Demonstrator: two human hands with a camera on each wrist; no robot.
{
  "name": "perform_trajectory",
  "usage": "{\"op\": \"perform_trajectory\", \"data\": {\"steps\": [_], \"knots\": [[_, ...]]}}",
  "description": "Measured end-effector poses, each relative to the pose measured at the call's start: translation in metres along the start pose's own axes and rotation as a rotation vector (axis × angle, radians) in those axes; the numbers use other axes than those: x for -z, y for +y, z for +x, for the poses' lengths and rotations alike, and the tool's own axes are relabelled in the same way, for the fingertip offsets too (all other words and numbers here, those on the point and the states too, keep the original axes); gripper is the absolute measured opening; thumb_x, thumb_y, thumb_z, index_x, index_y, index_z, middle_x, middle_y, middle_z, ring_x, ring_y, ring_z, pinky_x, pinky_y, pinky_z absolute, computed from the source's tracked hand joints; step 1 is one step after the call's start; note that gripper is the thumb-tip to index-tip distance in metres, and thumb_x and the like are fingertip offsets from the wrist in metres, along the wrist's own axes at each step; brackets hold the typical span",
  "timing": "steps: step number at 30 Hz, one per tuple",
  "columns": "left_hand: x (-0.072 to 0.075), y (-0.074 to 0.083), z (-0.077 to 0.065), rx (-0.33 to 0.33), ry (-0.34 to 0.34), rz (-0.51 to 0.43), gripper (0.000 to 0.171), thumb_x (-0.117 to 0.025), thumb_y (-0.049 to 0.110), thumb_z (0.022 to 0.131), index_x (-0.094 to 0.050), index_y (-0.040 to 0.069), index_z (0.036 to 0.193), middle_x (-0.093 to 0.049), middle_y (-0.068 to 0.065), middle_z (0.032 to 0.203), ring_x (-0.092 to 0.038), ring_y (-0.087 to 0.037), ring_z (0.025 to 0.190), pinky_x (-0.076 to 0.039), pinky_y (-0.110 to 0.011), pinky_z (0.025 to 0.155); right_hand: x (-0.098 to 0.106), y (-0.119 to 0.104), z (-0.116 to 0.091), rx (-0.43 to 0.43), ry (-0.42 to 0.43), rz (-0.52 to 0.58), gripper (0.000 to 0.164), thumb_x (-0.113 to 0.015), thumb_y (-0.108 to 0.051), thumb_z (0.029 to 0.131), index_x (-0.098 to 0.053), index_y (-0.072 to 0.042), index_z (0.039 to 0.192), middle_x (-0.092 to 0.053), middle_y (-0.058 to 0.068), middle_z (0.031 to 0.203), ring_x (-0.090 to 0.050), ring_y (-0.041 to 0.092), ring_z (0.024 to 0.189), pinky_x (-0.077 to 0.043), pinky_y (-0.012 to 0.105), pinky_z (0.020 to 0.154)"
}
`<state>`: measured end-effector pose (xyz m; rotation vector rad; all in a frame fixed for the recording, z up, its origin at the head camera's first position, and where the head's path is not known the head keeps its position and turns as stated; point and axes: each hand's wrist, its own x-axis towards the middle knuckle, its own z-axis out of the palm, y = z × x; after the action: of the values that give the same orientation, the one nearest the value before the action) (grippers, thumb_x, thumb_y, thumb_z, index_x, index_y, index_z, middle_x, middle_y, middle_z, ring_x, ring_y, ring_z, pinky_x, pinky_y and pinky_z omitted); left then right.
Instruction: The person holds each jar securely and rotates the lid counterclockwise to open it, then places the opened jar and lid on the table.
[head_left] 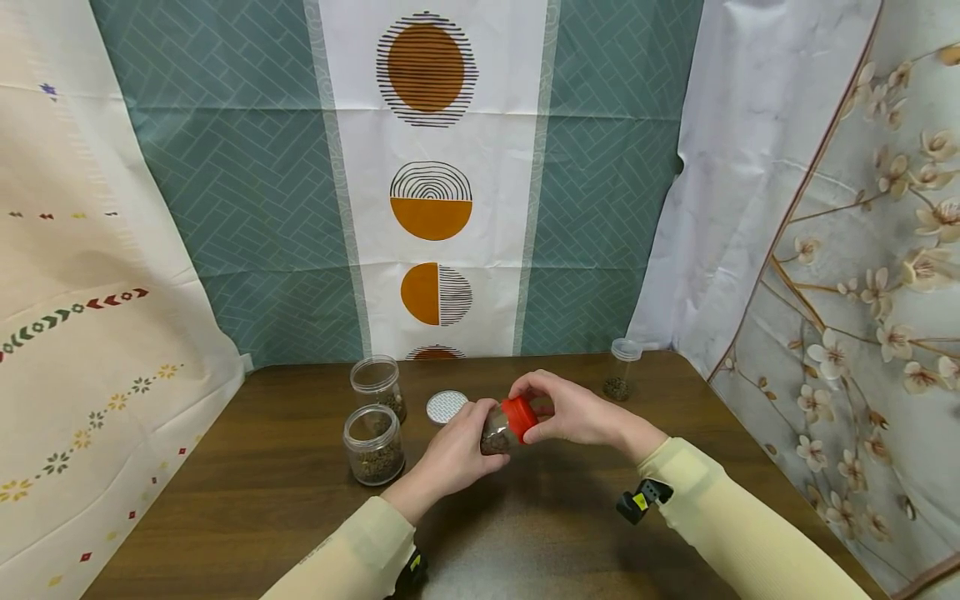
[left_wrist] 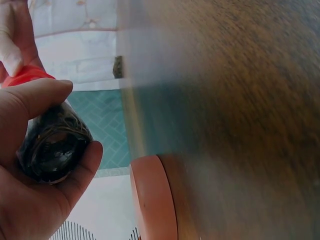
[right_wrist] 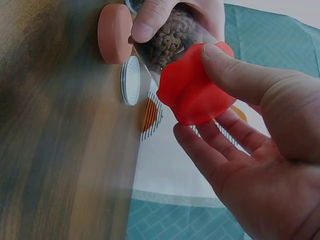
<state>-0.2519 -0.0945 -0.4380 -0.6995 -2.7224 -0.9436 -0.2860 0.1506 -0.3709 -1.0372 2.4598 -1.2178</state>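
My left hand (head_left: 459,446) grips a clear jar (head_left: 495,433) round its body, tilted above the table. Small brown ring-shaped pellets (right_wrist: 169,44) lie inside it. On the jar's mouth sits a red lid (head_left: 519,417) with a scalloped edge. My right hand (head_left: 573,410) holds this lid between thumb and fingers; in the right wrist view the thumb (right_wrist: 225,65) lies on its upper side and the fingertips touch below. In the left wrist view the jar's dark base (left_wrist: 55,157) faces the camera.
Two lidless clear jars (head_left: 375,462) with brown contents stand on the left of the wooden table (head_left: 225,475). A white patterned lid (head_left: 447,407) lies behind my left hand. A pinkish round lid-like piece (right_wrist: 114,34) stands near it. A small capped jar (head_left: 619,371) is back right.
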Motion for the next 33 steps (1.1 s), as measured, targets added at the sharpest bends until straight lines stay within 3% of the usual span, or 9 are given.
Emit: {"op": "perform_trajectory", "data": {"steps": [7,12,20,22,28,33], "knots": [[0.002,-0.001,0.0,-0.006,-0.01,-0.016,0.071,-0.097,0.024,0.087,-0.056,0.01,0.143,-0.062,-0.009,0.127,-0.064,-0.025,0.111,-0.058,-0.047,0.097,-0.002,0.0,0.0,0.019,-0.004,-0.01,0.059,-0.092,0.0,0.088,-0.062,-0.01,0.139,-0.058,0.009,0.14,-0.063,0.033,0.128,-0.053,0.055,0.111],[0.003,-0.003,0.001,-0.003,-0.011,-0.016,0.071,-0.096,0.023,0.087,-0.056,0.01,0.144,-0.062,-0.009,0.127,-0.063,-0.025,0.111,-0.058,-0.048,0.096,-0.003,-0.003,0.0,0.02,0.001,-0.051,0.061,-0.09,-0.016,0.095,-0.061,-0.01,0.148,-0.056,0.009,0.146,-0.06,0.03,0.131,-0.053,0.053,0.111],[0.004,-0.002,0.002,-0.008,-0.01,-0.004,0.072,-0.096,0.023,0.088,-0.055,0.009,0.145,-0.063,-0.011,0.129,-0.064,-0.027,0.111,-0.058,-0.049,0.095,-0.002,-0.01,0.002,-0.123,0.07,-0.184,0.05,-0.073,-0.038,0.108,-0.063,-0.015,0.151,-0.064,0.005,0.142,-0.064,0.027,0.13,-0.055,0.049,0.107],[0.004,-0.002,0.002,-0.008,-0.009,0.003,0.071,-0.096,0.022,0.087,-0.055,0.009,0.144,-0.063,-0.012,0.128,-0.064,-0.027,0.11,-0.058,-0.049,0.094,-0.002,-0.01,0.003,-0.169,0.064,-0.159,0.048,-0.07,-0.041,0.11,-0.064,-0.014,0.15,-0.067,0.005,0.137,-0.066,0.026,0.125,-0.057,0.048,0.104],[0.004,-0.003,0.003,-0.007,-0.008,0.019,0.072,-0.097,0.022,0.086,-0.057,0.007,0.144,-0.063,-0.013,0.127,-0.065,-0.028,0.108,-0.058,-0.049,0.092,-0.004,-0.012,0.006,-0.286,0.021,0.056,0.05,-0.067,-0.038,0.112,-0.059,-0.007,0.151,-0.067,0.011,0.127,-0.073,0.026,0.106,-0.065,0.049,0.086],[0.003,-0.004,0.003,-0.009,-0.013,0.031,0.074,-0.097,0.023,0.086,-0.056,0.006,0.146,-0.063,-0.013,0.126,-0.065,-0.028,0.107,-0.058,-0.049,0.091,-0.007,-0.012,0.008,-0.294,0.027,0.05,0.049,-0.072,-0.035,0.11,-0.06,-0.007,0.149,-0.067,0.012,0.124,-0.073,0.024,0.1,-0.066,0.046,0.083]]}}
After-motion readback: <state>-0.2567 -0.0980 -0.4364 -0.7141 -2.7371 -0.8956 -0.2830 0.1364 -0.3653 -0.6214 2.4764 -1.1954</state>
